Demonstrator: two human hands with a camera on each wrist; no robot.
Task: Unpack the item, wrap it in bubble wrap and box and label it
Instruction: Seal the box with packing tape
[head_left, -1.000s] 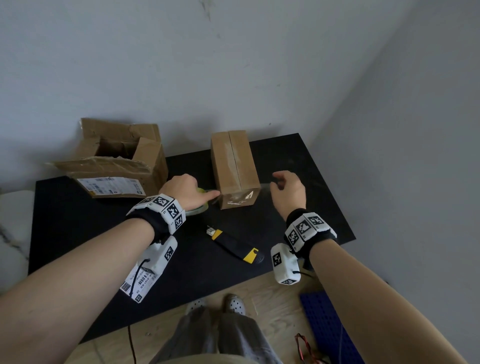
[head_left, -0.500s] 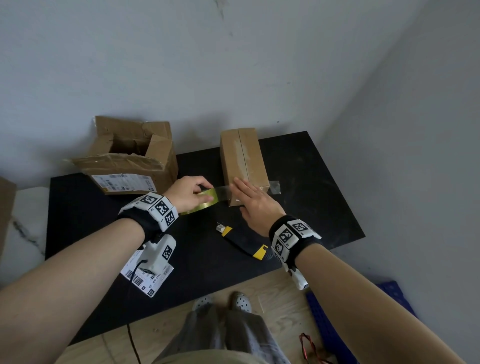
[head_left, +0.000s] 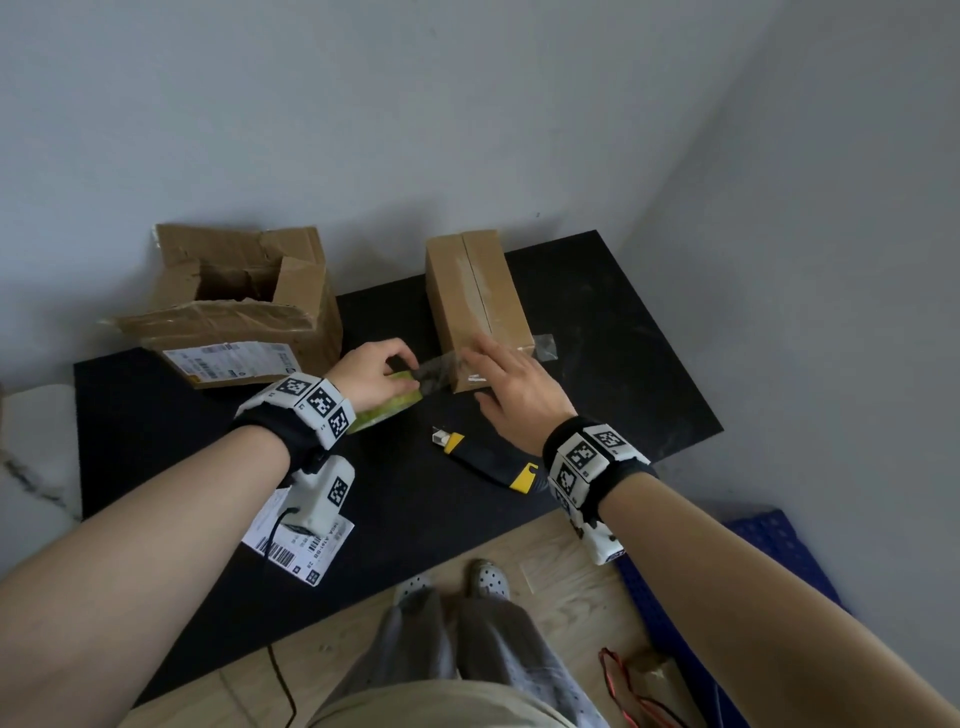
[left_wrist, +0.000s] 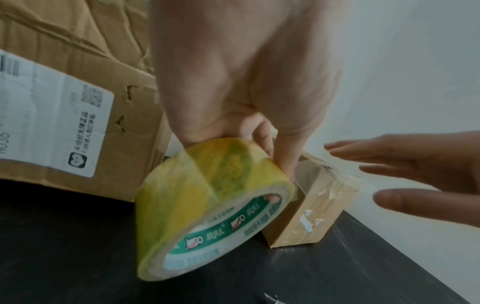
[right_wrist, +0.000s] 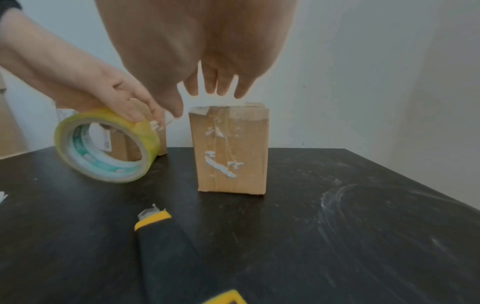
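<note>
A small closed cardboard box (head_left: 475, 291) (right_wrist: 230, 150) (left_wrist: 309, 207) lies on the black table (head_left: 613, 374), its top seam taped. My left hand (head_left: 371, 371) (left_wrist: 246, 86) grips a yellow-green tape roll (head_left: 387, 410) (left_wrist: 207, 201) (right_wrist: 103, 146) just left of the box. A clear strip of tape (head_left: 441, 366) runs from the roll across the box's near end, and its free end (head_left: 544, 347) sticks out on the right. My right hand (head_left: 511, 387) (right_wrist: 207, 61) lies flat with straight fingers over that strip at the box's near top edge.
An opened, torn cardboard box (head_left: 244, 306) (left_wrist: 64, 102) with a shipping label stands at the back left. A black and yellow utility knife (head_left: 485, 460) (right_wrist: 166, 253) lies in front of the small box. A loose label sheet (head_left: 298, 545) lies near the table's front edge.
My right hand has come from right of the box onto its near end, laying the tape strip across it. My left hand has kept the roll and drawn it slightly left.
</note>
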